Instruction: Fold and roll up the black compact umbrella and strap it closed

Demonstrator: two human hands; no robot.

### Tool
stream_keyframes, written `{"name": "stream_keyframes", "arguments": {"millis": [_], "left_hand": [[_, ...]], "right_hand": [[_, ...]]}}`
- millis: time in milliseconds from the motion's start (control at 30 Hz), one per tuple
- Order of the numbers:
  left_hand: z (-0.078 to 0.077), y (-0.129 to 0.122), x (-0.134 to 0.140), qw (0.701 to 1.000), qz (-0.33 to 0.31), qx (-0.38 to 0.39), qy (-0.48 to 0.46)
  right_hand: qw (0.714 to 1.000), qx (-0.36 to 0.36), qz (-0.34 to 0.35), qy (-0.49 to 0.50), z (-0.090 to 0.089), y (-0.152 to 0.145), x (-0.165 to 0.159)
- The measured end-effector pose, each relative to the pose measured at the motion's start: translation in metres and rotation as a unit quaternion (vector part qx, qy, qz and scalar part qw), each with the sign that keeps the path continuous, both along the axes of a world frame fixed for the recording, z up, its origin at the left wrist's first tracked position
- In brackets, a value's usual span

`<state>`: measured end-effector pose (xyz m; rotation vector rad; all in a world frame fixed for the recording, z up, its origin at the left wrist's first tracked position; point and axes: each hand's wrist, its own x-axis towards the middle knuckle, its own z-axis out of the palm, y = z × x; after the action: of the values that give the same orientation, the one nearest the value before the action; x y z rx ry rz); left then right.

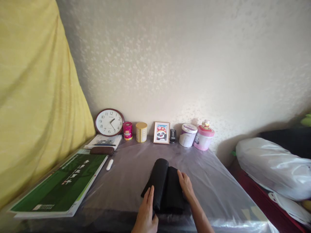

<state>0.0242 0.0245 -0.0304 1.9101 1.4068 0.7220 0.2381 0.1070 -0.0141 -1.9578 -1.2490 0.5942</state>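
Note:
A black bundle (159, 184) of soft sheet material lies on the table near its front edge. Its left part is a thick roll, and a flatter folded part (173, 191) sits against it on the right. I cannot make out whether it is cloth or plastic. My left hand (147, 210) grips the lower left side of the roll, fingers together along its side and thumb near the bottom end. On the right edge of the folded part, my right hand (186, 186) has its fingers closed at the upper side; some fingertips are hidden.
A large green book (58, 184), a brown case (102, 150) and a white oblong object (109, 165) lie left. Along the wall stand a clock (109, 122), a pink can (127, 131), a yellow-lidded can (141, 132), a framed panda picture (161, 132) and two tubs (188, 135).

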Motion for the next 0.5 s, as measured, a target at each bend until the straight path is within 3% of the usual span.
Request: {"name": "stream_keyframes", "arguments": {"millis": [200, 500], "left_hand": [[-0.007, 0.001, 0.0, 0.999, -0.013, 0.027, 0.041], [-0.014, -0.001, 0.004, 0.992, -0.007, 0.035, 0.119]], "right_hand": [[0.997, 0.059, 0.007, -0.045, -0.006, 0.01, -0.008], [0.988, 0.137, 0.006, 0.065, 0.004, -0.003, -0.003]]}}
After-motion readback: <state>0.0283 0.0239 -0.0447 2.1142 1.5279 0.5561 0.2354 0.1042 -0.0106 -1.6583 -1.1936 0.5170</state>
